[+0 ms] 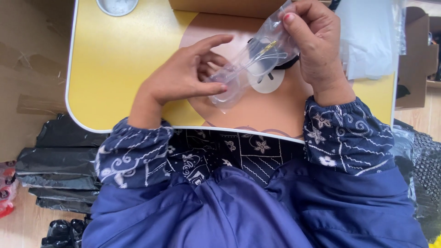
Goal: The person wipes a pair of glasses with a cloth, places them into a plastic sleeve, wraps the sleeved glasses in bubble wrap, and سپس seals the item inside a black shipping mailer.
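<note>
Both my hands hold a clear plastic bag [229, 87] above a small yellow table [115, 64]. Inside the bag lies a pair of clear glasses [262, 59] with a thin gold part on the arm. My left hand [183, 76] pinches the lower end of the bag between thumb and fingers. My right hand [312, 41] grips the upper end, fingers curled over the plastic. Dark blue patterned sleeves cover both my forearms.
A brown cartoon figure is printed on the tabletop. A round cup hole [117, 5] sits at the table's far left. Pale plastic sheets [367, 36] lie at the right. Black plastic bags [59, 165] are stacked on the floor at the left, with a cardboard box [415, 59] at the right.
</note>
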